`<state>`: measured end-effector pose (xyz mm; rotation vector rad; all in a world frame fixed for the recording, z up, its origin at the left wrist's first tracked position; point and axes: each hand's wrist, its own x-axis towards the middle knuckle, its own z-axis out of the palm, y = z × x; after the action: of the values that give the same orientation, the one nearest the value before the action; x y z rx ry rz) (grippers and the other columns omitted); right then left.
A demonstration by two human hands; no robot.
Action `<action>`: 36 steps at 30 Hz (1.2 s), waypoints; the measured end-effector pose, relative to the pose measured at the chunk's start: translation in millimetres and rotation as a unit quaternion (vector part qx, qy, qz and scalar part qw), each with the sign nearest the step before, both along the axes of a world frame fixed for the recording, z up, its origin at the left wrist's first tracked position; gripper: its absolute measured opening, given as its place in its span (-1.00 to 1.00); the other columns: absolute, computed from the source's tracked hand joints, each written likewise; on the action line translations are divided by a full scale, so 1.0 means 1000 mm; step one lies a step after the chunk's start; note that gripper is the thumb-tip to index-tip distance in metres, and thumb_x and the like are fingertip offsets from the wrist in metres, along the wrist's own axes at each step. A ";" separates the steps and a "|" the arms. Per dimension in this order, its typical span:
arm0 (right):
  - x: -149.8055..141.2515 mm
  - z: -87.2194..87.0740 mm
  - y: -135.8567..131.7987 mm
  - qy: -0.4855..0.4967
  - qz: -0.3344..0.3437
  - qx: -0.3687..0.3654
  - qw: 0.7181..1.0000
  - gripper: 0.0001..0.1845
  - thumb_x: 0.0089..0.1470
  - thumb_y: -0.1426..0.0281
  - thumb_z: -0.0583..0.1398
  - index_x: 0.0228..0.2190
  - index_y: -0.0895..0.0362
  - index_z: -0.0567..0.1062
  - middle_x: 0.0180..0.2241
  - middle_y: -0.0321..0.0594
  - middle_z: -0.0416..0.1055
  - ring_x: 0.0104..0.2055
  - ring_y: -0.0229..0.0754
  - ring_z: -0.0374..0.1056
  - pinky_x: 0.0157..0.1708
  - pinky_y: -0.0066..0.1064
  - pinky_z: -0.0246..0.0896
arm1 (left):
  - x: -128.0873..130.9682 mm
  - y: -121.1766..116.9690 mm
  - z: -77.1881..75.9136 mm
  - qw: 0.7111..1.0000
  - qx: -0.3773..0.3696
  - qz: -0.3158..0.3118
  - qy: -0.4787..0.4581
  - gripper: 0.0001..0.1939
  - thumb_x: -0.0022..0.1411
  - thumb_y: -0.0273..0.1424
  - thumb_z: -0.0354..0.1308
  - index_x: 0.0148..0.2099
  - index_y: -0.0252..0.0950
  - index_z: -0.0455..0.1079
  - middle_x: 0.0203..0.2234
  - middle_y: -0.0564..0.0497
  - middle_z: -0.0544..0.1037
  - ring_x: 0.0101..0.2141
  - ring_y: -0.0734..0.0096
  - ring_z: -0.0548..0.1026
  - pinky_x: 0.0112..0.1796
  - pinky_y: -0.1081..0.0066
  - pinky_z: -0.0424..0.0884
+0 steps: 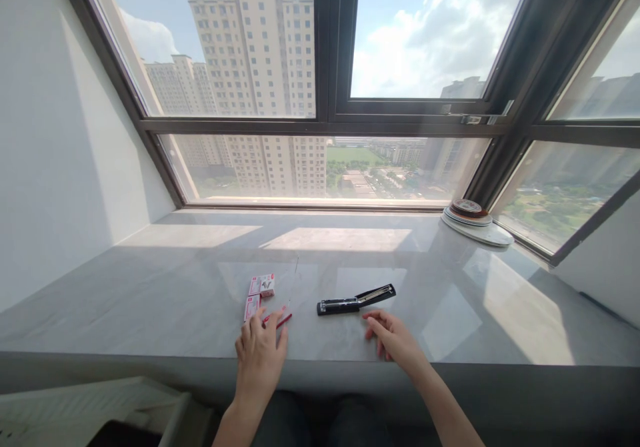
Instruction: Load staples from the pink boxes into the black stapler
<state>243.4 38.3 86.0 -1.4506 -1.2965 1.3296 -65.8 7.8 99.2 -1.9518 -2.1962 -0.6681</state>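
Black and opened out, the stapler (338,306) lies near the middle of the grey sill (165,314), its base and upper part spread in a shallow bend, the right part angled away from us. As far as we can judge, opening it is done and closing it is left; whether staples sit in its channel is too small for us to tell.

Our right hand (399,342) hangs just to the near right of it, fingers half curled and loose. It looks released, with nothing visible in its grasp, though we cannot tell whether a fingertip brushes the sill.

Our left hand (260,357) is palm down at the near left, fingers spread and bent over the red stick (285,321). The fingertips hide part of the stick, so we cannot tell whether they pinch it or only hover above.

Three pink and white boxes sit close together beyond that hand: the near box (251,306) lies just by the fingertips, while the far left box (255,285) and the far right box (268,285) are side by side behind it. We cannot make out whether their ends are open.

Farther off, at the far right corner, a stack of round plates (473,224) rests beside the window frame (325,128), with sunlight falling across the sill.
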 end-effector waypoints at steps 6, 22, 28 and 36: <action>-0.037 0.003 0.001 -0.002 0.154 -0.025 0.988 -0.52 0.20 -0.03 0.12 -0.20 0.13 0.49 -0.57 -0.35 0.47 -0.77 -0.39 0.06 -0.74 -0.53 -0.11 | 0.022 -0.007 0.002 0.974 -0.025 -0.195 -0.114 -0.70 0.29 -0.32 0.21 0.08 -0.06 0.46 -0.08 0.02 0.57 -0.03 0.17 0.45 -0.02 0.19 0.35; 0.022 0.007 0.021 -0.248 0.027 0.057 0.967 -0.65 0.19 0.10 0.19 -0.38 0.15 0.50 -0.67 -0.33 0.38 -0.60 -0.25 0.24 -0.54 -0.46 -0.04 | 0.066 0.024 0.003 0.912 -0.049 -0.316 -0.259 -0.59 0.22 -0.33 0.27 0.13 -0.13 0.45 -0.04 -0.02 0.57 -0.01 0.18 0.49 0.05 0.18 0.40; -0.020 0.059 0.020 -0.434 0.110 0.178 0.876 -0.82 0.14 0.26 0.24 -0.29 0.01 0.65 -0.44 -0.27 0.54 -0.35 -0.18 0.42 -0.41 -0.45 0.03 | 0.066 0.025 -0.002 0.913 -0.052 -0.308 -0.262 -0.54 0.19 -0.31 0.31 0.14 -0.09 0.44 -0.04 -0.01 0.57 -0.04 0.18 0.49 0.02 0.21 0.40; -0.062 0.094 0.032 -0.584 0.234 0.174 0.757 -0.78 0.12 0.38 0.24 -0.28 0.00 0.71 -0.27 -0.07 0.61 -0.17 0.02 0.51 -0.20 -0.36 0.21 | 0.062 0.025 -0.003 0.907 -0.056 -0.306 -0.284 -0.54 0.15 -0.31 0.35 0.11 -0.05 0.46 -0.13 0.04 0.57 -0.08 0.20 0.49 -0.04 0.28 0.37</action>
<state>181.6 70.8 180.2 -1.7597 -2.6679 0.2029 -4.2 32.3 96.1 -2.8290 -1.8594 -1.3688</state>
